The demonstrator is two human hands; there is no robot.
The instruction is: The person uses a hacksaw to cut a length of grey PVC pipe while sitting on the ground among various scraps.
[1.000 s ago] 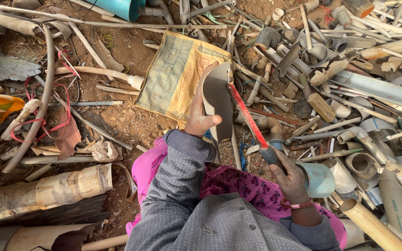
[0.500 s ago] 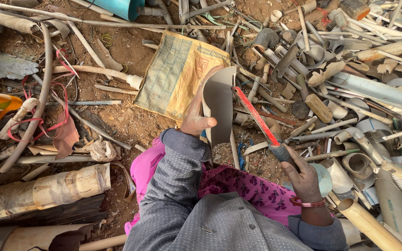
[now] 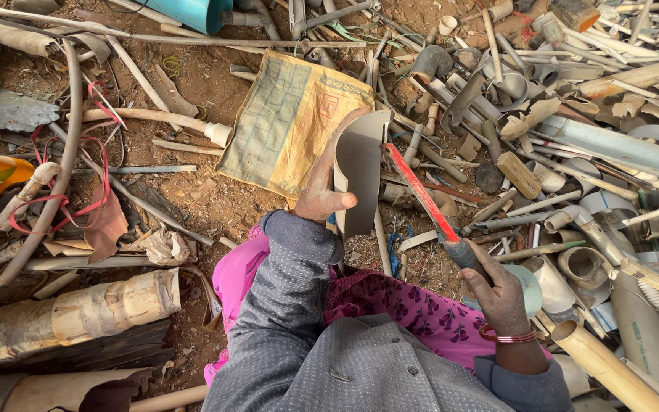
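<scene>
Head view, the only one: the left hand (image 3: 328, 187) grips a curved grey piece of split pipe (image 3: 361, 172), thumb pressed across its near face and fingers wrapped behind the left edge, where they are mostly hidden. The pipe piece stands roughly upright just right of a yellowish woven sack (image 3: 287, 126) lying flat on the dirt, and its lower end is lost behind the grey sleeve (image 3: 299, 305). The right hand (image 3: 501, 294) is closed in a fist around the dark handle of a red-bladed hacksaw (image 3: 421, 194); the blade runs up and left from the fist to the right edge of the pipe piece, touching it near the top. Whether the teeth have bitten into the edge cannot be made out. A red bangle (image 3: 506, 336) circles the right wrist. Right of the sack, beyond the saw, a dense heap of pipe offcuts and fittings (image 3: 573, 145) overlaps so heavily that single pieces are hard to separate, and it is cut off by the frame edge. Left of the sack, red cord (image 3: 78, 187) loops over thin pipes; a teal pipe (image 3: 192, 11) above the sack is cropped at the top.
</scene>
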